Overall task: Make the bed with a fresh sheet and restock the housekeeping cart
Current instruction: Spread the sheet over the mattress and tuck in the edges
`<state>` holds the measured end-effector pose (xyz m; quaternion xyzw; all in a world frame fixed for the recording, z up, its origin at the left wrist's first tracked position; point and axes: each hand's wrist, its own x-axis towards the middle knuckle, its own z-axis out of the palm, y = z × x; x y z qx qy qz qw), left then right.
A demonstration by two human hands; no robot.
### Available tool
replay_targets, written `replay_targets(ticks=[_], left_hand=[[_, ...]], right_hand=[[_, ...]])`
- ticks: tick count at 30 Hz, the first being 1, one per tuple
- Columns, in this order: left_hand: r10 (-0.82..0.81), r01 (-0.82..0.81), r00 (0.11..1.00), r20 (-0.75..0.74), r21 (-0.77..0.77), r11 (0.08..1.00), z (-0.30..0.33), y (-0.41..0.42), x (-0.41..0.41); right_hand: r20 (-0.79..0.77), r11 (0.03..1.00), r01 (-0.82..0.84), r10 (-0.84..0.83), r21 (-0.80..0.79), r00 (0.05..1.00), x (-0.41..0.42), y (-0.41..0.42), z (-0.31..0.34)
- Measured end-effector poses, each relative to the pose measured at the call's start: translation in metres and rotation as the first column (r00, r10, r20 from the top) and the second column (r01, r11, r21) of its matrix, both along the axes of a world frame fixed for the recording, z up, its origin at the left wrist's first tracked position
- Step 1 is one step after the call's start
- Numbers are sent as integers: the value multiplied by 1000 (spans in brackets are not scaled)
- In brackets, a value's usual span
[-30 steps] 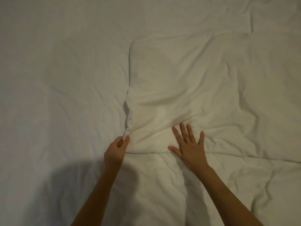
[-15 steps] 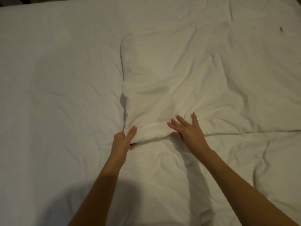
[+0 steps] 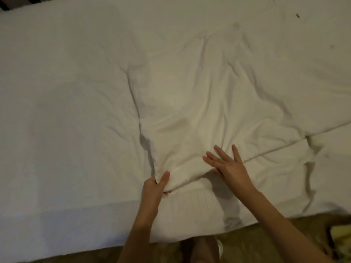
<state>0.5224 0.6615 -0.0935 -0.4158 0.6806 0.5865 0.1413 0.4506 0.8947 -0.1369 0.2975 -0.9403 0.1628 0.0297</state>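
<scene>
fingers point(image 3: 164, 177) of the left hand point(image 3: 154, 187) are clenched on the near corner of the folded sheet point(image 3: 199, 114), thumb on top and the other fingers tucked beneath the cloth. the right hand point(image 3: 230, 168) lies across the same near edge, just beside the left: its upper fingers are straight and spread on top of the fabric, while its thumb goes under the hem, so it pinches the edge lightly rather than only pressing it.

position of the work: the folded sheet lies in a doubled layer over the middle and right of the mattress point(image 3: 62, 114), its near edge close to the side of the bed where the person stands. the left part of the mattress is uncovered by this layer. the housekeeping cart is not in view.

step in hand, as judged: opening the folded layer and spreading it.

procedure notes:
- keep both grips on one single layer of cloth; a grip that catches two layers drags the whole fold.
- lift the edge slightly before pulling, to reduce drag.
- draw evenly with both hands, so creases do not set on the diagonal.
- smooth the wrinkles outward after the layer is laid.
</scene>
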Motion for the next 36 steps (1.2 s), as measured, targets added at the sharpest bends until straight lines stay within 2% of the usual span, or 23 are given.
replay_targets(ticks=[3,5,7,9,11,13,15,17,18,19,21,24,27,31,34,36], left_hand=[[-60,60,998,24,-30,998,8,-15,37],[-115,115,992,48,17,993,9,-26,54],[-243,240,969,44,62,969,5,-39,59],[-310,308,951,8,96,947,5,-53,51],[-239,246,969,-60,190,951,5,-66,31],[-149,173,984,-99,315,933,0,-79,8],[-131,172,983,-126,408,897,-4,-86,-19],[-120,161,986,-119,451,878,-3,-93,-43],[-123,162,986,-112,477,864,-2,-95,-56],[-128,167,985,-112,499,850,-2,-97,-68],[-137,172,985,-106,524,834,-5,-105,-85],[-152,184,983,-104,509,841,-13,-114,-101],[-103,136,991,-91,570,810,-14,-120,-115],[-9,18,1000,-20,568,823,-10,-118,-136],[106,-58,993,-45,593,803,0,-116,-156],[173,-86,980,-102,564,821,9,-119,-176]], right_hand=[[23,1000,12,-12,23,1000,40,-17,-4],[52,996,56,-59,64,997,63,-27,-6],[121,983,126,-142,130,982,90,-41,-9],[216,959,251,-275,130,937,120,-62,-8],[292,901,433,-420,23,859,146,-94,-3],[414,758,633,-530,-160,740,165,-135,5],[582,491,827,-600,-273,549,169,-179,13],[761,219,937,-547,-272,349,171,-219,23],[794,109,952,-529,-287,300,169,-236,29],[807,36,957,-529,-288,262,166,-250,31],[833,-49,963,-515,-265,203,158,-271,36],[849,-229,919,-499,-322,173,150,-278,39],[865,-370,867,-486,-334,126,144,-272,53],[846,-354,863,-513,-360,143,133,-258,80],[810,-323,872,-572,-369,131,118,-235,103],[796,-319,871,-593,-372,123,108,-215,116]])
